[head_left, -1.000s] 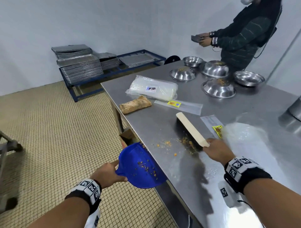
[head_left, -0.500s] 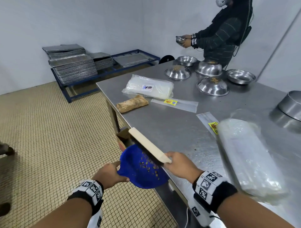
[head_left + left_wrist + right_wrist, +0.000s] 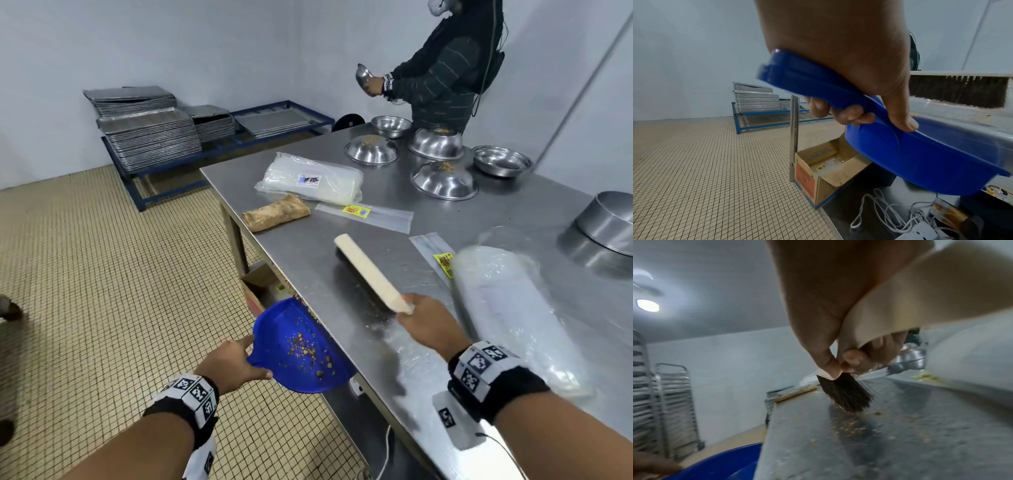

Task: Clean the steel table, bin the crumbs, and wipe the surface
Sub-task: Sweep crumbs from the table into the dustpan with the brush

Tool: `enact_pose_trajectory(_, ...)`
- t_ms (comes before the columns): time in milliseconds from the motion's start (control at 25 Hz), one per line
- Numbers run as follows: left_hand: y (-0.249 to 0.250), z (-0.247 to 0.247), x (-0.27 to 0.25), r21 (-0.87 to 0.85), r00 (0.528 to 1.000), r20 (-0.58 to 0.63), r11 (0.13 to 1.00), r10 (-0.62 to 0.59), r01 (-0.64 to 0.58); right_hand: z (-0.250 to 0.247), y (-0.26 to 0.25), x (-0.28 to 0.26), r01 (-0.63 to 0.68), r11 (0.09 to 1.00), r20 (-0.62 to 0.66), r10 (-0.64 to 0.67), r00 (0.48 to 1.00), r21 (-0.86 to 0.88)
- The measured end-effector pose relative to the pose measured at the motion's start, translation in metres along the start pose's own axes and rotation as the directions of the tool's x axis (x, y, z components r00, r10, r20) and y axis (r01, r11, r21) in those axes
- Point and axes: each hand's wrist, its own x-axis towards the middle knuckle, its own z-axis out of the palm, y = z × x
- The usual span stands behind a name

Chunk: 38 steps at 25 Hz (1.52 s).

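My left hand [image 3: 236, 359] grips the handle of a blue dustpan [image 3: 301, 346] held just below the steel table's [image 3: 445, 219] near-left edge; brown crumbs lie in the pan. In the left wrist view my fingers [image 3: 849, 113] curl round the dustpan [image 3: 920, 159] handle. My right hand [image 3: 428, 325] grips a wooden-backed brush [image 3: 370, 274] with dark bristles, set down on the table well back from the edge. The right wrist view shows the bristles [image 3: 846, 394] touching the steel among scattered crumbs [image 3: 849, 426].
On the table lie plastic-wrapped rolls [image 3: 513, 315], a bread roll [image 3: 275, 214], clear bags [image 3: 370, 214] and several steel bowls [image 3: 442, 178]. An open cardboard box [image 3: 826, 172] stands under the table. A person [image 3: 448, 78] stands at the far end. Stacked trays [image 3: 144, 130] sit on a blue rack.
The brush swept crumbs over the edge into the dustpan half a second ago, then moved back right onto the table. The dustpan has stayed at the edge.
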Motion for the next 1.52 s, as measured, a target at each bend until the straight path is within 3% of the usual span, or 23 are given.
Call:
enact_pose_trajectory(120,0.002,0.002,-0.001,0.013,1.0,0.0,1.0,0.0,0.0,-0.024,0.025,0.004,-0.145,0.979,-0.104,0.131,0.986,-0.14)
enact_pose_trajectory(280,0.005,0.003,-0.003,0.004,1.0,0.005,1.0,0.011,-0.011,-0.028,0.041,-0.005,-0.25,0.95,-0.102,0.235,0.967,-0.185)
enact_pose_trajectory(520,0.01,0.006,-0.003,0.018,0.999,0.013,0.999,0.036,-0.036,0.003,0.02,-0.026,-0.025,0.999,0.024,0.026,0.999,-0.043)
enact_pose_trajectory(720,0.011,0.008,-0.004,0.029,1.0,0.008,0.999,0.016,-0.016,0.036,0.002,-0.027,0.128,0.991,0.209,-0.134,0.969,0.041)
enact_pose_trajectory(880,0.012,0.007,-0.006,0.026,1.0,0.007,1.0,0.017,-0.017,0.026,0.006,-0.02,0.096,0.994,0.141,-0.102,0.985,0.045)
enact_pose_trajectory(1080,0.011,0.007,-0.008,0.018,1.0,0.005,1.0,0.007,-0.007,-0.004,0.029,-0.01,-0.068,0.996,-0.046,0.065,0.997,-0.057)
enact_pose_trajectory(1200,0.011,0.007,-0.007,0.023,1.0,0.012,1.0,0.011,-0.012,-0.009,0.037,-0.015,-0.143,0.987,-0.053,0.139,0.989,-0.073)
enact_pose_trajectory(1320,0.011,0.007,-0.006,0.026,1.0,0.016,1.0,0.01,-0.01,-0.001,0.028,-0.027,-0.11,0.987,0.001,0.111,0.994,-0.113)
enact_pose_trajectory(1520,0.01,0.007,-0.002,0.017,1.0,0.023,1.0,0.012,-0.012,0.029,-0.005,-0.049,0.073,0.995,0.126,-0.063,0.99,-0.074)
